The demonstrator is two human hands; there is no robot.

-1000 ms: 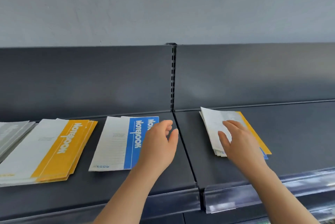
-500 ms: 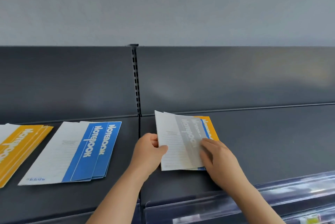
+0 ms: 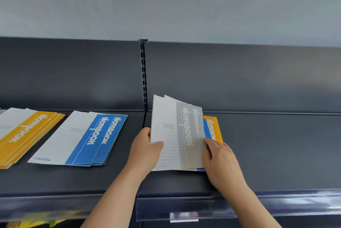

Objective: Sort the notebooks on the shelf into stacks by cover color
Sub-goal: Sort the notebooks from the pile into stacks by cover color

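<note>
**A:** Wide dark shelf [image 3: 276,154] along the wall, two bays split by a slotted upright [image 3: 143,76]. What's lying on it?

**B:** Left bay first: a fanned yellow stack [image 3: 27,135] at the far left, partly out of view. Just beside it is a fanned blue stack [image 3: 92,139]. Both lie flat.

**A:** And the right bay?

**B:** Here's the action! The grey notebooks [image 3: 184,135], two at least, are tilted up at their far end, just right of the upright. The left hand [image 3: 145,152] grips their left edge, thumb on top of the lined cover. The right hand [image 3: 221,159] curls its fingers in at their right edge, thumb against it.

**A:** Anything underneath?

**B:** A blue notebook [image 3: 206,130] and a yellow notebook [image 3: 214,128] peek out on the right, under the grey ones.
</note>
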